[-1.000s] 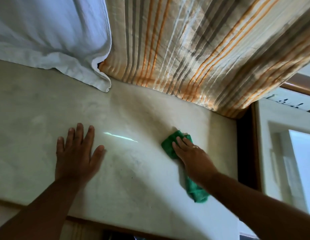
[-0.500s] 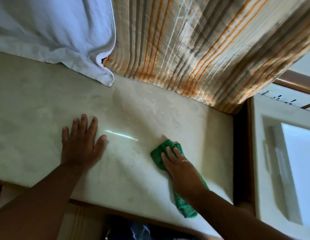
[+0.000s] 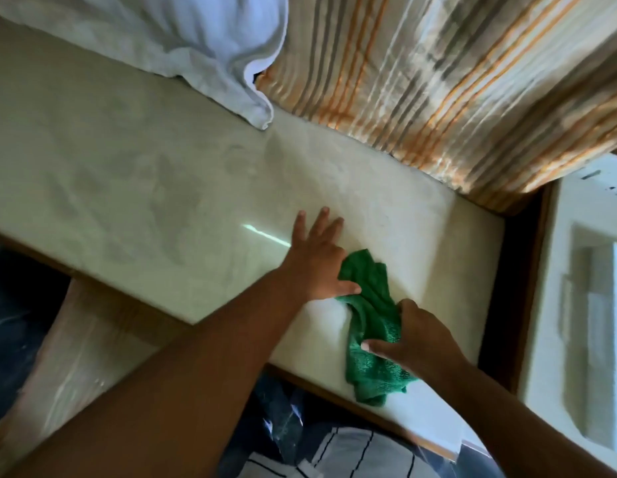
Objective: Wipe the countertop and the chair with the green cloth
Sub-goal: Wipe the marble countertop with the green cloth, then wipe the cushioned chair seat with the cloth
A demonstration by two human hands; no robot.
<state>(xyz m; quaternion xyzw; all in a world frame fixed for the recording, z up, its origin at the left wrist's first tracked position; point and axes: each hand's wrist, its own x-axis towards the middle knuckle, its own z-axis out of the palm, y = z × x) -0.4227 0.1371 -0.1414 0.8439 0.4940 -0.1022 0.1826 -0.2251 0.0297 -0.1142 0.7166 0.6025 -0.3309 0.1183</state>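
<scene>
Green cloth (image 3: pixel 372 326) bunched on the pale countertop (image 3: pixel 145 188) near its front edge, far end tucked under the thumb of the left hand (image 3: pixel 320 260), near end gathered in the curled fingers and thumb of the right hand (image 3: pixel 414 343). Left-hand fingers (image 3: pixel 322 219) spread and laid flat on the countertop just beyond the cloth, palm down, forearm slanting in from the lower left. Right wrist bent over the cloth, forearm reaching in from the lower right; white towel (image 3: pixel 182 39) and striped curtain (image 3: pixel 438 70) well beyond the cloth, along the countertop's far edge.

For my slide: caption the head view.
Both hands, left hand and right hand, on the green cloth atop the countertop.
</scene>
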